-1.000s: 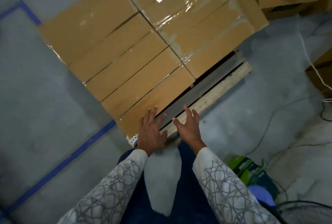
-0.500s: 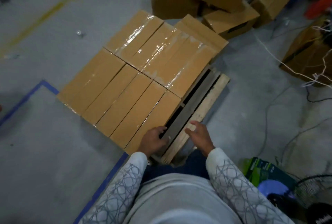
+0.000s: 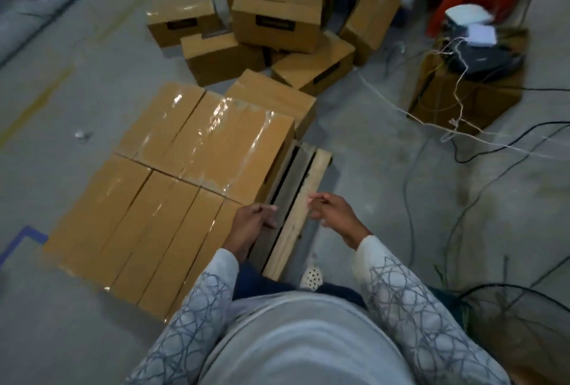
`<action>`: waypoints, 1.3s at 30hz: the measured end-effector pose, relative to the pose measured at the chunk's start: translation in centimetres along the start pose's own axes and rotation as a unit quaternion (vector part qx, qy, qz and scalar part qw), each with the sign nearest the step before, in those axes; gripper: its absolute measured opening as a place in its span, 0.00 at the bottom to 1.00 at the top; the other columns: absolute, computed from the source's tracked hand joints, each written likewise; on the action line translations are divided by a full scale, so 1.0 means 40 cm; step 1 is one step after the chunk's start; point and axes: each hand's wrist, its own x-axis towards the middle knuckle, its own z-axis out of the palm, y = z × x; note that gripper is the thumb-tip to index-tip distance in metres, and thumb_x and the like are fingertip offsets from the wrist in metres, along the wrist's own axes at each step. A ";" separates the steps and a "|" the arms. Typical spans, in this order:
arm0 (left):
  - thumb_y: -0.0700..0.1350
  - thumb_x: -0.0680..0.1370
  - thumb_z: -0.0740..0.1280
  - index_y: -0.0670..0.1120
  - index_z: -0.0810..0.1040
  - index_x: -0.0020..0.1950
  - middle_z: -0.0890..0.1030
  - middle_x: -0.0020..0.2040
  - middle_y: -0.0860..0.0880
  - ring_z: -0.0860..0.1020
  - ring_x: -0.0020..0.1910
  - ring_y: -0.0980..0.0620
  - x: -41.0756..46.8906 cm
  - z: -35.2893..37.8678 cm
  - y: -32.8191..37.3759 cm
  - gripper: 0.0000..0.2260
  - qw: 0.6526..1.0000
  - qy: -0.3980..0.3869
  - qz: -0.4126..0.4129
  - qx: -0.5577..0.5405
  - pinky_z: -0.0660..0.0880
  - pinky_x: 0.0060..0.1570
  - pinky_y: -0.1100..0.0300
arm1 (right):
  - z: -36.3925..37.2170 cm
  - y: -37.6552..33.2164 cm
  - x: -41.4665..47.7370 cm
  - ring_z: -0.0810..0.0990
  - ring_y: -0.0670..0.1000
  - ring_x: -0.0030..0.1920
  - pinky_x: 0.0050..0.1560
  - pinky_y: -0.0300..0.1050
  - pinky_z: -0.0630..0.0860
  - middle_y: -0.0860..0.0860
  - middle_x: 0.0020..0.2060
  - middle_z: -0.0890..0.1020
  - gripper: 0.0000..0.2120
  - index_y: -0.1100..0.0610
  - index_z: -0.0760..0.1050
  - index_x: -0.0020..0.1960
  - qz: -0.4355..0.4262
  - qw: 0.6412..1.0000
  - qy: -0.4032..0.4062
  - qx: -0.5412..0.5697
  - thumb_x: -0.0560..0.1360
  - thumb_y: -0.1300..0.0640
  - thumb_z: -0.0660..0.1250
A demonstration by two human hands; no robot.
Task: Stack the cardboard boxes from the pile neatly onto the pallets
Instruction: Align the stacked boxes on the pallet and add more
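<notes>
Several long cardboard boxes (image 3: 172,187) lie side by side in a flat layer on a wooden pallet (image 3: 303,187), whose right slats stay bare. A loose pile of cardboard boxes (image 3: 274,23) lies on the floor beyond the pallet. My left hand (image 3: 251,224) hovers over the near right corner of the box layer with fingers loosely curled and nothing in it. My right hand (image 3: 331,215) hangs over the pallet's outer slat, fingers also loosely curled and empty.
A box (image 3: 462,94) at the right carries a dark device and white gadgets, with white cords and black cables (image 3: 431,150) trailing across the concrete floor. Blue floor tape (image 3: 21,239) marks the left. A wire fan guard (image 3: 509,301) sits at the lower right.
The view has risen and pulled back as I straightened up. Both hands have left the pallet edge and lifted, their fingers curling loosely. The box pile has come into sight.
</notes>
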 end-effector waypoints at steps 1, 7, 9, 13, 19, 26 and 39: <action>0.44 0.81 0.71 0.40 0.84 0.56 0.85 0.46 0.36 0.84 0.46 0.43 -0.013 0.003 0.049 0.09 1.000 -0.011 0.013 -0.007 0.82 0.49 0.51 | -0.048 -0.003 0.010 0.83 0.47 0.46 0.37 0.34 0.75 0.53 0.57 0.84 0.06 0.49 0.81 0.57 0.003 0.999 0.031 0.043 0.81 0.54 0.69; 0.49 0.82 0.66 0.44 0.82 0.63 0.85 0.54 0.38 0.83 0.55 0.39 -0.020 0.027 0.289 0.14 0.997 -0.041 0.061 0.032 0.80 0.57 0.45 | -0.242 -0.048 0.078 0.81 0.49 0.43 0.36 0.40 0.70 0.53 0.52 0.85 0.03 0.49 0.80 0.52 0.002 0.961 0.145 0.234 0.80 0.54 0.68; 0.54 0.79 0.68 0.44 0.81 0.65 0.85 0.55 0.40 0.83 0.57 0.41 0.042 0.093 0.345 0.19 0.994 -0.065 0.063 0.060 0.79 0.58 0.44 | -0.270 -0.075 0.082 0.82 0.49 0.45 0.40 0.42 0.73 0.50 0.49 0.84 0.04 0.48 0.80 0.54 -0.014 0.953 0.121 0.277 0.81 0.54 0.67; 0.51 0.82 0.68 0.42 0.80 0.66 0.85 0.54 0.42 0.83 0.55 0.43 0.176 0.248 0.396 0.17 0.990 -0.105 0.073 0.057 0.79 0.56 0.47 | -0.321 -0.075 0.125 0.85 0.51 0.51 0.51 0.48 0.78 0.50 0.54 0.87 0.12 0.50 0.79 0.64 -0.003 0.909 0.074 0.410 0.82 0.48 0.66; 0.50 0.80 0.70 0.40 0.80 0.66 0.84 0.54 0.39 0.83 0.52 0.45 0.372 0.459 0.464 0.19 0.986 -0.156 0.052 0.017 0.79 0.56 0.47 | -0.464 -0.119 0.286 0.84 0.52 0.54 0.50 0.48 0.76 0.51 0.56 0.86 0.14 0.50 0.79 0.65 0.048 0.892 0.032 0.448 0.82 0.47 0.65; 0.48 0.82 0.67 0.44 0.80 0.64 0.85 0.57 0.40 0.83 0.53 0.45 0.631 0.647 0.665 0.13 0.989 -0.148 0.018 0.000 0.79 0.55 0.49 | -0.727 -0.302 0.507 0.83 0.51 0.51 0.50 0.48 0.76 0.50 0.53 0.85 0.12 0.50 0.79 0.63 0.072 0.899 0.047 0.430 0.83 0.48 0.63; 0.47 0.81 0.69 0.43 0.80 0.64 0.85 0.57 0.40 0.85 0.52 0.45 0.977 0.880 0.937 0.13 0.990 -0.066 -0.038 -0.117 0.80 0.55 0.49 | -1.111 -0.615 0.889 0.84 0.53 0.54 0.53 0.49 0.77 0.52 0.56 0.86 0.14 0.50 0.78 0.66 0.047 0.957 0.055 0.281 0.82 0.49 0.65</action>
